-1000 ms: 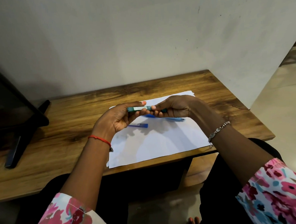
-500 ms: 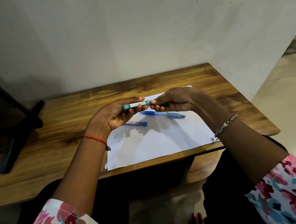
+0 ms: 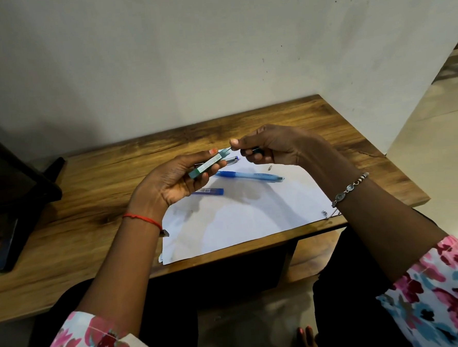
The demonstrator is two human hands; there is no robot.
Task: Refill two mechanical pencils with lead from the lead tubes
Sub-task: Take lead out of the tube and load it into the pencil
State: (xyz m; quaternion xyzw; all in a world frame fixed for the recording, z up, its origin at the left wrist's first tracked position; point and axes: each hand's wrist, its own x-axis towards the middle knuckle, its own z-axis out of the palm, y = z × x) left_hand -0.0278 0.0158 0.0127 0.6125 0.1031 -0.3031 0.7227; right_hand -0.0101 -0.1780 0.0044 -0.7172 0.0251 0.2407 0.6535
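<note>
1. The right hand (image 3: 273, 146) pinches a thin lead stick (image 3: 230, 147) between thumb tip and forefinger tip. Its lower fingers curl round a small dark piece (image 3: 257, 151), perhaps the tube's cap; I cannot tell.
2. The stick's other end sits at the mouth of the green lead tube (image 3: 208, 164). The left hand (image 3: 169, 182) grips this tube with the fingers wrapped under it and the thumb on top. The tube's long axis slants up toward the pinching fingertips, just beside them.
3. Below those fingertips, the blue mechanical pencil (image 3: 249, 176) lies crosswise on the white paper (image 3: 252, 220), nearer the right hand. A second pencil (image 3: 232, 160) peeks out behind the left fingers. A blue lead tube (image 3: 210, 192) lies under the left palm.
4. A small grey piece (image 3: 270, 167) rests under the right hand, just beyond the blue pencil.
5. The stick probably needs drawing out along the tube's axis to avoid snapping it. Bare paper on the person's side leaves room, and the table (image 3: 90, 198) edges lie well apart.
</note>
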